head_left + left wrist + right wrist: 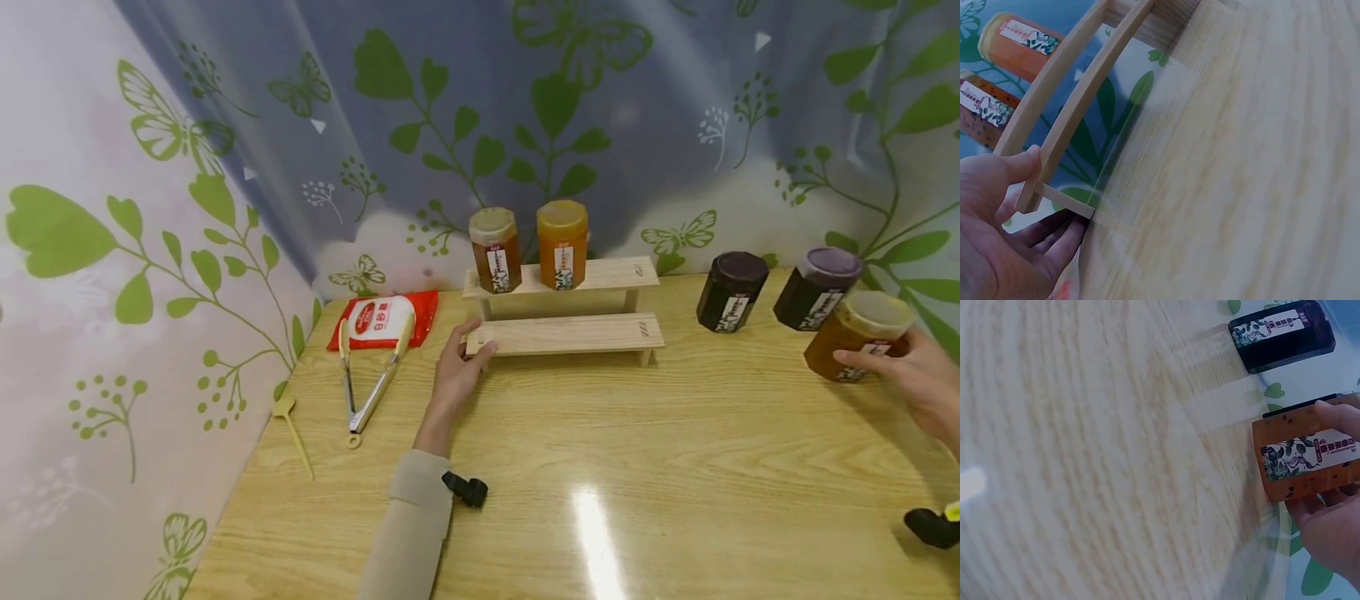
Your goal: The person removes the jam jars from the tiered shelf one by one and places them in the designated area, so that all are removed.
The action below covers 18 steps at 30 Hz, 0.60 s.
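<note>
My left hand (456, 367) grips the left end of the lower step of a two-step wooden shelf (566, 333). In the left wrist view the thumb lies on the plank's edge and the other fingers reach behind the shelf leg (1066, 200). On the upper step stand a reddish-brown jar (497, 258) and an orange jar (562, 250), side by side. At the far right my right hand (918, 375) holds an amber jar (1304, 450) with dark specks, a pale lid and a white label. Whether its base touches the table cannot be told.
Two dark purple jars, one nearer the shelf (733, 292) and one farther right (817, 287), stand at the back right. On the left lie a red-and-white packet (382, 321), metal tongs (367, 400) with cream tips, and a yellow spoon (292, 429). Patterned curtains (480, 100) border the table (637, 467).
</note>
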Each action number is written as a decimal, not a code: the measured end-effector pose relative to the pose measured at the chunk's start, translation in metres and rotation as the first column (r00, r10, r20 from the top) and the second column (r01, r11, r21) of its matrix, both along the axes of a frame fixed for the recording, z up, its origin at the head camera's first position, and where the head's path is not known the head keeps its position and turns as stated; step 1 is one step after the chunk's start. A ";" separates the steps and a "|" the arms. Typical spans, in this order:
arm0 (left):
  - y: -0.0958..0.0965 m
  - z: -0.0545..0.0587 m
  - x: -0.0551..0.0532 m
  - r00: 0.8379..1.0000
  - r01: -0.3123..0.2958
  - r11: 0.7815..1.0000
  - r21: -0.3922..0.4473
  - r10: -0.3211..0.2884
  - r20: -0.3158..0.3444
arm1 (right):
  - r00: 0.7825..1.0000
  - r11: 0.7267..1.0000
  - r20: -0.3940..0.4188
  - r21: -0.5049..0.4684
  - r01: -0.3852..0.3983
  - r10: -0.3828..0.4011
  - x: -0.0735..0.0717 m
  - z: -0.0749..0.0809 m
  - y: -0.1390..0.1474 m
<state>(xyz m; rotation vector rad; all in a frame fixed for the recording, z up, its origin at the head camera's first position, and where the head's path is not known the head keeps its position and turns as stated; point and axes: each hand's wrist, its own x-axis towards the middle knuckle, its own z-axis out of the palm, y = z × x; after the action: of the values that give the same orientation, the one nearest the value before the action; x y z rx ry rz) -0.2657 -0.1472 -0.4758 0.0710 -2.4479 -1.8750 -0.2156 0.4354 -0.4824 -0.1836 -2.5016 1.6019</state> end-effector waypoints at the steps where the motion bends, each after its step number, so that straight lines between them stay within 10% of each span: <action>1: 0.000 0.000 0.000 1.000 0.001 1.000 -0.002 -0.001 -0.002 | 1.000 1.000 -0.009 -0.013 -0.004 0.003 0.001 0.002 -0.001; 7: 0.000 -0.002 -0.001 1.000 0.001 1.000 -0.011 -0.001 -0.004 | 0.995 0.998 -0.094 -0.049 -0.030 0.025 -0.002 0.009 0.003; 18: 0.000 -0.002 -0.001 1.000 -0.008 1.000 -0.019 0.007 -0.011 | 0.990 0.990 -0.090 0.082 0.115 -0.108 -0.055 -0.046 0.070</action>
<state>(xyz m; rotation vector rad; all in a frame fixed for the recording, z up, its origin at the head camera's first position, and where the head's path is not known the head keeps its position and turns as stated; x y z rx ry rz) -0.2666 -0.1476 -0.4776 0.0687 -2.4544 -1.8435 -0.2708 0.5051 -0.5285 -0.2344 -2.4443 1.4244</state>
